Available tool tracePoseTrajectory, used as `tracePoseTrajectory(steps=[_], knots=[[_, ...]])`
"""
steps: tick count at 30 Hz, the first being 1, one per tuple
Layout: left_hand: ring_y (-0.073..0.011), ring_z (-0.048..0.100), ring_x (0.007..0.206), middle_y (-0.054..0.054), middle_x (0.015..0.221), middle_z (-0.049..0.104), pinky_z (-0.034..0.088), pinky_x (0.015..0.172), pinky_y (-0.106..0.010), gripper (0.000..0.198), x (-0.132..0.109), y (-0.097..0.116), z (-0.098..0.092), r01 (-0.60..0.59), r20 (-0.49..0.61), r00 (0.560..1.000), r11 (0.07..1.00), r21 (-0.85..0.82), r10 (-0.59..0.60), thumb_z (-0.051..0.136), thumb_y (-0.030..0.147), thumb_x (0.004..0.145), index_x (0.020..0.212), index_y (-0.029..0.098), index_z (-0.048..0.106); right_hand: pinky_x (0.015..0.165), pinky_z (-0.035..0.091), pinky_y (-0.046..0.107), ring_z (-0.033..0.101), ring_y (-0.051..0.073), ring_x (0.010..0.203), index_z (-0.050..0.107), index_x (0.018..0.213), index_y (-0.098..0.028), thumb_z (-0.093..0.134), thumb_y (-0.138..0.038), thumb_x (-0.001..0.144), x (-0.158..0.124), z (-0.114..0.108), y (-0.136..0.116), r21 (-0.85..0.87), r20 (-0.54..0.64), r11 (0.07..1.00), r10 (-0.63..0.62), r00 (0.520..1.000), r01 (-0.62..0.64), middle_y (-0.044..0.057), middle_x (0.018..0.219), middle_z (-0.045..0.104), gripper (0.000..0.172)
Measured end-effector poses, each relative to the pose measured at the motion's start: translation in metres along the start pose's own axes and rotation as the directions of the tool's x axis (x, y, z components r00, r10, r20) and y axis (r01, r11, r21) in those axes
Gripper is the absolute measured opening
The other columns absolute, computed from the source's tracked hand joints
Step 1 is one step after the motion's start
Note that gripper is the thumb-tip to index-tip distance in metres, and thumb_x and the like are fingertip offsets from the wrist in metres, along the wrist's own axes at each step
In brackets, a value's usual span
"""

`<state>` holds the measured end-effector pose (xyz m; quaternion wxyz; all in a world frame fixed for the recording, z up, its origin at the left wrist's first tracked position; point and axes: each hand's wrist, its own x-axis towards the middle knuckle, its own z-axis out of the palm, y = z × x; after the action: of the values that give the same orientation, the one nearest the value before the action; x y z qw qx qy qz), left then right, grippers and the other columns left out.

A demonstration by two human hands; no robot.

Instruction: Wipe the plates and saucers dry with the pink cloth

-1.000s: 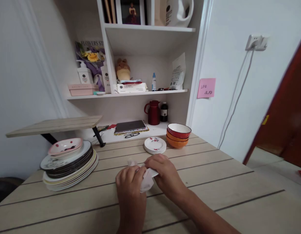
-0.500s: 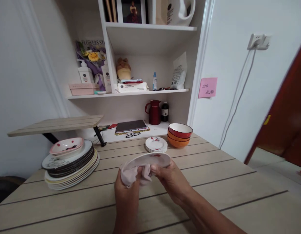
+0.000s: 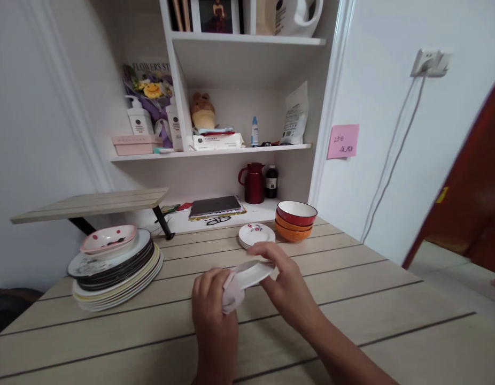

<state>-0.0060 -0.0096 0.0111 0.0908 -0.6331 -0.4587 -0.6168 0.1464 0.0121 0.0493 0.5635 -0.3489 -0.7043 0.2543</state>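
A small white plate is held tilted above the table, between my two hands. My left hand is closed on a pale pink cloth, which is folded over the plate's left edge. My right hand curves round the right edge, index finger arched above the plate and thumb below it. Just beyond my hands is a stack of small white plates, the top one bearing red flowers. Beside it stand nested bowls, a red one on top of orange ones.
On the left of the wooden table, a pink-rimmed dish tops a tall stack of plates, near a raised wooden stand. Along the back are glasses, a laptop and a red jug.
The held plate has turned, so its pale side and rim show instead of the red pattern. My right fingers have lifted over its edge, and my left hand has rolled knuckles-up around the cloth.
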Motion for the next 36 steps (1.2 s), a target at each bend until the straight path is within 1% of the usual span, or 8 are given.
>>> tracePoseTrajectory(steps=[5, 12, 17, 22, 26, 28, 31, 36], knots=[[-0.0217, 0.058, 0.088, -0.005, 0.093, 0.065, 0.047, 0.08, -0.037, 0.028, 0.003, 0.002, -0.005, -0.252, 0.07, 0.967, 0.957, 0.146, 0.245, 0.051, 0.009, 0.08, 0.101, 0.023, 0.062, 0.078, 0.042, 0.033, 0.057, 0.02, 0.087, 0.062, 0.091, -0.024, 0.045, 0.004, 0.071, -0.005, -0.001, -0.004, -0.286, 0.199, 0.929, -0.181, 0.963, 0.233, 0.003, 0.089, 0.067, 0.038], [-0.0182, 0.06, 0.083, -0.002, 0.091, 0.06, 0.05, 0.071, -0.029, 0.022, 0.009, 0.008, -0.007, 0.116, -0.045, 0.991, 0.98, -0.164, -0.125, 0.067, 0.019, 0.07, 0.091, 0.023, 0.061, 0.072, 0.045, 0.028, 0.059, 0.015, 0.075, 0.059, 0.082, -0.021, 0.053, -0.016, 0.088, -0.003, 0.002, -0.012, 0.209, 0.214, 0.978, -0.049, 0.976, 0.003, 0.001, 0.081, 0.065, 0.01], [-0.0185, 0.065, 0.07, -0.003, 0.079, 0.069, 0.052, 0.062, -0.028, 0.04, 0.015, 0.02, -0.005, 0.62, 0.039, 0.741, 0.661, -0.423, -0.67, 0.076, 0.045, 0.063, 0.09, 0.018, 0.063, 0.074, 0.048, 0.03, 0.06, 0.016, 0.078, 0.056, 0.081, -0.02, 0.069, -0.028, 0.078, -0.007, 0.01, -0.015, 0.646, 0.147, 0.724, 0.19, 0.971, -0.24, 0.002, 0.086, 0.065, 0.015], [-0.023, 0.07, 0.08, -0.008, 0.087, 0.073, 0.055, 0.071, -0.031, 0.043, 0.011, 0.042, 0.006, 0.724, 0.127, 0.562, 0.412, -0.554, -0.817, 0.078, 0.046, 0.061, 0.09, 0.016, 0.067, 0.083, 0.049, 0.034, 0.062, 0.019, 0.086, 0.063, 0.095, -0.02, 0.074, -0.032, 0.073, -0.009, 0.016, -0.013, 0.821, 0.202, 0.455, 0.333, 0.921, -0.344, 0.005, 0.093, 0.069, 0.027], [-0.0233, 0.069, 0.083, -0.009, 0.091, 0.073, 0.054, 0.072, -0.033, 0.041, 0.006, 0.034, 0.008, 0.741, 0.149, 0.594, 0.466, -0.483, -0.791, 0.075, 0.043, 0.066, 0.096, 0.015, 0.066, 0.087, 0.047, 0.037, 0.062, 0.021, 0.09, 0.064, 0.101, -0.017, 0.071, -0.034, 0.077, -0.005, 0.015, -0.008, 0.752, 0.257, 0.503, 0.372, 0.892, -0.427, 0.009, 0.1, 0.068, 0.031], [-0.0213, 0.067, 0.081, -0.007, 0.09, 0.071, 0.053, 0.071, -0.032, 0.031, 0.004, 0.023, 0.005, 0.67, 0.096, 0.718, 0.646, -0.366, -0.69, 0.069, 0.038, 0.074, 0.095, 0.017, 0.065, 0.085, 0.047, 0.036, 0.061, 0.021, 0.09, 0.061, 0.105, -0.018, 0.07, -0.03, 0.077, -0.003, 0.01, -0.005, 0.609, 0.168, 0.685, 0.381, 0.909, -0.399, 0.008, 0.099, 0.068, 0.032], [-0.0195, 0.062, 0.081, -0.003, 0.085, 0.065, 0.048, 0.073, -0.033, 0.013, 0.002, 0.008, -0.001, 0.235, 0.029, 0.972, 0.966, -0.109, -0.233, 0.057, 0.02, 0.08, 0.09, 0.021, 0.064, 0.086, 0.045, 0.035, 0.058, 0.021, 0.098, 0.06, 0.106, -0.022, 0.065, -0.016, 0.075, 0.0, 0.001, 0.0, 0.226, -0.022, 0.961, 0.168, 0.985, -0.159, 0.004, 0.104, 0.065, 0.033], [-0.0214, 0.056, 0.085, -0.005, 0.088, 0.062, 0.042, 0.077, -0.036, 0.021, 0.002, 0.0, -0.007, -0.226, 0.05, 0.974, 0.935, 0.274, 0.22, 0.05, 0.01, 0.084, 0.097, 0.02, 0.062, 0.089, 0.041, 0.037, 0.058, 0.021, 0.098, 0.065, 0.089, -0.022, 0.052, -0.003, 0.076, 0.001, -0.004, 0.003, -0.282, 0.081, 0.906, -0.306, 0.948, 0.317, 0.005, 0.096, 0.068, 0.027]])
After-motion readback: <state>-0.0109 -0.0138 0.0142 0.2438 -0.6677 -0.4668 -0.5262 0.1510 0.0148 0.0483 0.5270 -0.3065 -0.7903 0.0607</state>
